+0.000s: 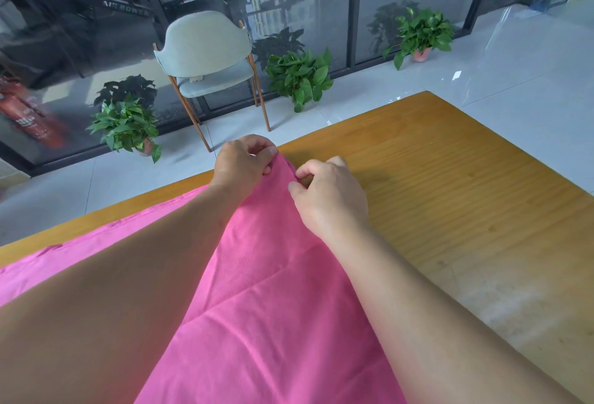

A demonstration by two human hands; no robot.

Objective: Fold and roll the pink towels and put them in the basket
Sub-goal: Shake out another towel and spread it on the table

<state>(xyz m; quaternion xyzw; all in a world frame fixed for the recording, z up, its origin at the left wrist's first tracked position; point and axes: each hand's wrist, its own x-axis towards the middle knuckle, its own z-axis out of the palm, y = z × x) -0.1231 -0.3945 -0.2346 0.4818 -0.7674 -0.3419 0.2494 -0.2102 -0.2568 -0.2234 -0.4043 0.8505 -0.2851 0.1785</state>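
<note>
Table (466, 185): wooden, yellow-brown top, filling the lower and right part of our view; its far edge runs in front of a pale tiled floor (514, 59).

Glass wall (289, 1): dark-framed panes behind the floor, carrying reflections.

Pink towel (273, 307): we find it spread on the table, covering the left and near part of the top. It lies mostly flat with a few soft creases, and one far corner is drawn up to a point between our two hands. A hemmed edge runs along the left side near the table's rim.

Chair (205, 59): grey seat and back on thin wooden legs, standing on the floor beyond the table, against the glass.

Potted plants: three green leafy ones on the floor, one at the left (127, 123), one beside the chair (300, 78), one far right (421, 33).

Fire extinguisher (29, 114): red, seen at the left edge by the glass.

Left hand (241, 162): fingers curled, pinching the raised corner of the towel at its far tip.

Right hand (328, 194): just beside the left, thumb and forefinger pinching the towel's edge slightly below that corner.
</note>
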